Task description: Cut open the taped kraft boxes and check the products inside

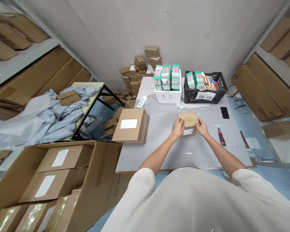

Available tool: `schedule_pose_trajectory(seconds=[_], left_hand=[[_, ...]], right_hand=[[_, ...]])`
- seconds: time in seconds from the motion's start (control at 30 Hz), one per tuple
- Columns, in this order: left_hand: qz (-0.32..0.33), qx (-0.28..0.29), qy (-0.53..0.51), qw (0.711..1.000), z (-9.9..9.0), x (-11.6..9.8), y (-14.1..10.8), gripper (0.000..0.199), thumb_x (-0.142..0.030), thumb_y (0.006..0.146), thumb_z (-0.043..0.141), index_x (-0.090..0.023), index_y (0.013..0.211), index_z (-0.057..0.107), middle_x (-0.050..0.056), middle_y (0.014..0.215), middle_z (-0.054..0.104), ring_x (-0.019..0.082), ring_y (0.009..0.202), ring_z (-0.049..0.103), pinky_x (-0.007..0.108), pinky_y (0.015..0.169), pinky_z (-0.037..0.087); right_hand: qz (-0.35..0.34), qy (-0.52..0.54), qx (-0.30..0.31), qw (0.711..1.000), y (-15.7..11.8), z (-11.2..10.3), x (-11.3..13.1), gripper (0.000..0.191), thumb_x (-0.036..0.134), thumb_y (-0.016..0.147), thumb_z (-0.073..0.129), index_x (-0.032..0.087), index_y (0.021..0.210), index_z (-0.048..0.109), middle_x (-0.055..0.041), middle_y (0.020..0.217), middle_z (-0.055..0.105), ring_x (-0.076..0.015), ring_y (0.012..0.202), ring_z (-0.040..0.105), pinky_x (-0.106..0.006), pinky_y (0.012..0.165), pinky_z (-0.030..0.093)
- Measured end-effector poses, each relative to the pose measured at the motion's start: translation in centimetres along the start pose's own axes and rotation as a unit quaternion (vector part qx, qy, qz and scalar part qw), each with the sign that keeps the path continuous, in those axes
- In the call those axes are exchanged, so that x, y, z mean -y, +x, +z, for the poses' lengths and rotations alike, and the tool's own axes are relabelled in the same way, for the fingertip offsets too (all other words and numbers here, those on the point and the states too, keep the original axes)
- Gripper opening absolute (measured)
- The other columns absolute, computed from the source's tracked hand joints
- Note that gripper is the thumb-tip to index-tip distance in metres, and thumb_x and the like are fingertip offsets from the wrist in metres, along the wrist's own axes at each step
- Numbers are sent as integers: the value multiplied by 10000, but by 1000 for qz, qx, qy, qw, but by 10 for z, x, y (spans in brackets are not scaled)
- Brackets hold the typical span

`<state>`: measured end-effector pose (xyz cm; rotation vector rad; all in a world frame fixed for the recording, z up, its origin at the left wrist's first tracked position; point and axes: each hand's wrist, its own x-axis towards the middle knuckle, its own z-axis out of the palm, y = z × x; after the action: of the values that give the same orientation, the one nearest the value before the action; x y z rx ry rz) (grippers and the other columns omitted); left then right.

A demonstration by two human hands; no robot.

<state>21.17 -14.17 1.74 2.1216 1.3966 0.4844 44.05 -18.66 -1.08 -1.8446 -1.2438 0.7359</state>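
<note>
Two hands pinch the small taped carton (189,120) between them, the left hand (178,129) at one end and the right hand (202,128) at the other, presumably to steady it. Right of them lies the utility knife (221,137), probably for easy reach; the larger box (128,124) sits well to their left, leaving elbow room.

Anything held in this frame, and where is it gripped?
A small taped cardboard box, held at its opposite sides: left hand on its left, right hand on its right.
</note>
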Motion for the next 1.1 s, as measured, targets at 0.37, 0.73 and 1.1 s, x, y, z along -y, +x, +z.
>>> schedule_pose_trajectory(seconds=[0.37, 0.73, 1.1], left_hand=[[39, 51, 31, 997, 17, -45, 20, 398, -183, 1025, 561, -284, 1385, 696, 106, 1506, 636, 345, 1477, 479, 523, 1241, 430], [84, 58, 18, 995, -8, -40, 1, 550, -187, 1056, 462, -256, 1598, 530, 111, 1530, 612, 293, 1442, 554, 441, 1213, 459], [-81, 16, 24, 996, -33, -3, -16, 594, -462, 1090, 540, -202, 1621, 481, 188, 1530, 592, 381, 1388, 610, 483, 1170, 491]], right_hand=[[8, -11, -57, 998, -5, -41, -24, 661, 392, 856, 586, 204, 1485, 660, -136, 1386, 750, -354, 1222, 695, -532, 1142, 536], [-111, -10, 19, 994, -13, 12, 7, 685, 480, 923, 664, 296, 1580, 596, -125, 1449, 659, -337, 1320, 612, -570, 1220, 457], [-52, 22, 74, 996, -13, 28, -30, 562, 661, 912, 702, 267, 1306, 774, -140, 1470, 675, -351, 1453, 575, -581, 1286, 409]])
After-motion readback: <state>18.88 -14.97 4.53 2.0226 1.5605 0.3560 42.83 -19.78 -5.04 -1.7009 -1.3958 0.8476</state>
